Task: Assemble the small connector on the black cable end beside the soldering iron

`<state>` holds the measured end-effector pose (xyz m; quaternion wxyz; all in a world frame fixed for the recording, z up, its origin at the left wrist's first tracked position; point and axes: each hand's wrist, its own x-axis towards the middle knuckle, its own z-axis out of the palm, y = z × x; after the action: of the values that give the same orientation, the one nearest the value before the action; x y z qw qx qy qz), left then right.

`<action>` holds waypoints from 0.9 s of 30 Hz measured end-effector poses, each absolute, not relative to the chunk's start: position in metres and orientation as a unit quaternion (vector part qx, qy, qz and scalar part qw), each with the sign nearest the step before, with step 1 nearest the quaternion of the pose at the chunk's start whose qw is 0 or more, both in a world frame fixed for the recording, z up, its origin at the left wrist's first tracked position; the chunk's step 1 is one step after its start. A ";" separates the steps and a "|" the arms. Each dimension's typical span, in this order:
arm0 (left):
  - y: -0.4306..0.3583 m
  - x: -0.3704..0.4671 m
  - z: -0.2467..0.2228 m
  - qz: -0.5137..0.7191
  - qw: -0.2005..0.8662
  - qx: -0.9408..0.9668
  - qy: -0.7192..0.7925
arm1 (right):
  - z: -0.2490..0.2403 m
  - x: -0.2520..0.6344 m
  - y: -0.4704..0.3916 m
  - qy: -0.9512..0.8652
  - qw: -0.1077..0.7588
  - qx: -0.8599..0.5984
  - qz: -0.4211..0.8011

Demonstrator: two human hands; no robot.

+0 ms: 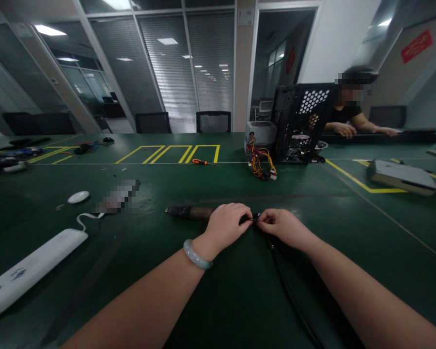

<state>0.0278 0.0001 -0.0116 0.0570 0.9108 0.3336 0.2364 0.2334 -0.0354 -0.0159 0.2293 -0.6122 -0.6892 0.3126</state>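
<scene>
A dark cylindrical tool (199, 214) with a brown middle lies on the green table (218, 300), its metal tip pointing left. My left hand (227, 223), with a pale bangle at the wrist, rests over the tool's right end, its thumb and finger pinched on the small black end part. Just to the right, my right hand (281, 225) pinches the same small dark joint, fingertips nearly touching those of my left. A black hose (285, 286) runs from under my right hand toward the front edge. Fingers hide most of the joint.
An orange screwdriver (199, 161), a power supply with coloured wires (261, 165) and a black computer case (298, 121) stand farther back. White power bank (36, 271) and white mouse (78, 197) lie left. A person (352, 106) works behind the case; a metal box (403, 177) lies right.
</scene>
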 end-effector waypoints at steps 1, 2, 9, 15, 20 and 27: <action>0.000 0.028 -0.012 0.239 0.058 0.912 0.328 | -0.016 0.233 -0.035 -0.689 0.228 -0.613 0.312; 0.000 0.027 -0.011 0.241 0.058 0.913 0.324 | -0.015 0.233 -0.035 -0.689 0.227 -0.613 0.313; -0.002 0.028 -0.012 0.249 0.060 0.908 0.333 | -0.013 0.232 -0.037 -0.688 0.221 -0.615 0.314; 0.001 0.027 -0.013 0.249 0.062 0.908 0.331 | -0.014 0.233 -0.036 -0.687 0.224 -0.614 0.318; -0.001 0.028 -0.011 0.243 0.061 0.913 0.323 | -0.014 0.233 -0.036 -0.687 0.218 -0.617 0.315; -0.001 0.029 -0.010 0.238 0.066 0.912 0.329 | -0.018 0.232 -0.034 -0.683 0.214 -0.616 0.328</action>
<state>0.0285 -0.0012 -0.0099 0.0658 0.9117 0.3288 0.2375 0.2324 -0.0344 -0.0176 0.2144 -0.6162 -0.6832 0.3281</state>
